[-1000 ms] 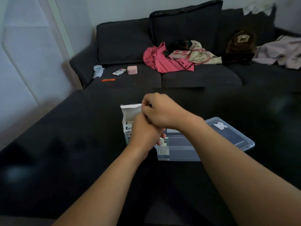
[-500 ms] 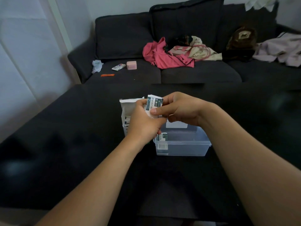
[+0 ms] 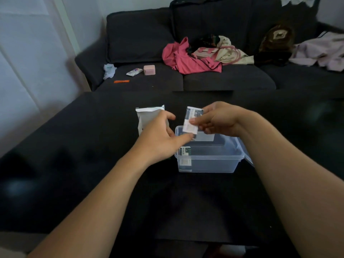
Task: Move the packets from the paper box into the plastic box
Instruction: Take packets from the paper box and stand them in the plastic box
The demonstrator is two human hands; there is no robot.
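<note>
Left hand (image 3: 160,138): I see it spread loosely, fingers apart, gripping nothing; its index finger reaches toward the lower edge of the packet and I cannot tell whether it touches.
Plastic box (image 3: 210,162): clear, sitting on the dark table (image 3: 74,164) just right of my left hand; one packet in the box (image 3: 184,152) leans against its near-left wall.
Right hand (image 3: 216,121): pinched on a packet (image 3: 191,119) by thumb and fingers, holding it upright over the far-left corner of the plastic box.
Risk, drop: I judge the pinch to be near one edge only, so a loose release could let the packet tip outward and land on the table between the two boxes.
Risk, knock: the left hand hangs close to the plastic box's rim; a careless sweep back could nudge that light box or the paper one.
Paper box (image 3: 147,116): white, upright, flap raised, just left of the plastic box and partly behind my left hand.
Hidden: the left hand covers the paper box's opening, so I cannot count the packets left inside.
Hard to read: print on the packets is too small; a pale rectangle at the plastic box's far wall may be a label or another packet.
Cut off: a clear panel, probably the lid (image 3: 248,157), shows only as a sliver behind my right forearm.
Sofa (image 3: 223,79): well beyond the table, holding clothes and small items that play no part here.
</note>
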